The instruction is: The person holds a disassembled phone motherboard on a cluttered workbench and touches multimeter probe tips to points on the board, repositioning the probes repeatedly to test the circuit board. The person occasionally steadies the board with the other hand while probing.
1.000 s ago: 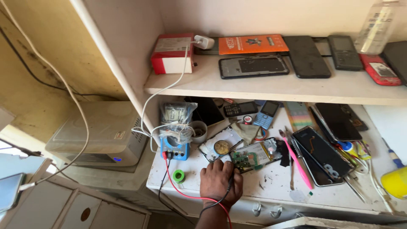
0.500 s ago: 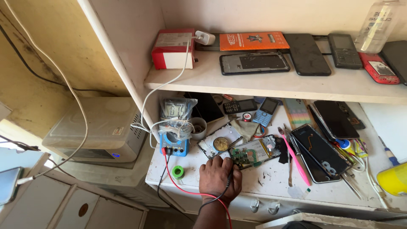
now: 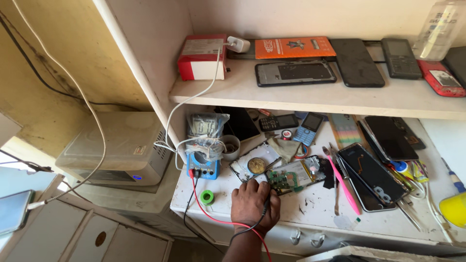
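My right hand [image 3: 255,206] rests on the white worktop [image 3: 310,208], fingers closed around probe leads. Red and black wires [image 3: 213,213] run from it back to a blue multimeter [image 3: 203,165]. The probe tips meet an opened phone with a green circuit board [image 3: 291,175] just above my knuckles. A white phone back shell holding a round brass-coloured disc [image 3: 256,165] lies to the left of the board. My left hand is out of view.
A green tape roll [image 3: 207,197] lies left of my hand. A pink tool [image 3: 343,183], tweezers and several dark phones [image 3: 371,174] lie to the right. The upper shelf [image 3: 310,94] holds a red-and-white box [image 3: 201,60], an orange packet and more phones. A grey box unit [image 3: 116,148] stands at the left.
The view has drifted slightly. My hand stays on the probes at the circuit board, almost unmoved.
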`<move>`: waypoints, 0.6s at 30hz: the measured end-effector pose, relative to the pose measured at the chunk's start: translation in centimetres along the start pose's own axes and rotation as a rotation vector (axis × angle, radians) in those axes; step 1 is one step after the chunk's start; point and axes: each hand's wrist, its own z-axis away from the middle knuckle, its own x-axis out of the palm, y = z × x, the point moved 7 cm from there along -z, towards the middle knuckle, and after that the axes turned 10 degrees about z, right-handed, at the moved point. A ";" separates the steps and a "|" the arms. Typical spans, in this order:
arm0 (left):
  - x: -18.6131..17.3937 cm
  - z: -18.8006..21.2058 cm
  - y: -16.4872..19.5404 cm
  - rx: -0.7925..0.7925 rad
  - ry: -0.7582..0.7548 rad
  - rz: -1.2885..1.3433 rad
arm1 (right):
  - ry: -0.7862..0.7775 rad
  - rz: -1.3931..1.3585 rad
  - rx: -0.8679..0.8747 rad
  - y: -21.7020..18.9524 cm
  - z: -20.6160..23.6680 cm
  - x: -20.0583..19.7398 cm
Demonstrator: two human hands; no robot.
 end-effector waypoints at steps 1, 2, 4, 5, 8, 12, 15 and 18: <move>0.0 0.1 0.0 -0.003 -0.004 0.005 | 0.000 -0.005 0.000 0.0 0.0 -0.2; 0.2 0.2 0.0 -0.010 -0.020 -0.003 | 0.000 -0.005 0.000 0.1 -0.2 -0.4; 0.4 0.2 -0.1 -0.014 -0.041 -0.023 | 0.004 -0.012 -0.011 0.3 -0.6 -1.1; 0.3 0.1 -0.1 -0.008 -0.032 -0.016 | 0.007 -0.014 -0.012 0.4 -0.9 -1.3; 0.1 0.4 -0.3 -0.004 -0.007 -0.002 | 0.053 -0.008 0.000 0.9 -0.9 -2.2; 0.1 0.1 -0.4 0.003 -0.009 -0.004 | 0.266 0.041 0.271 5.3 2.7 -4.4; 0.1 0.1 -0.3 0.005 -0.014 -0.005 | 0.443 -0.004 0.679 10.9 9.5 -4.6; 0.0 -0.1 -0.4 0.000 -0.003 0.007 | 0.423 -0.004 0.999 15.6 15.3 -2.9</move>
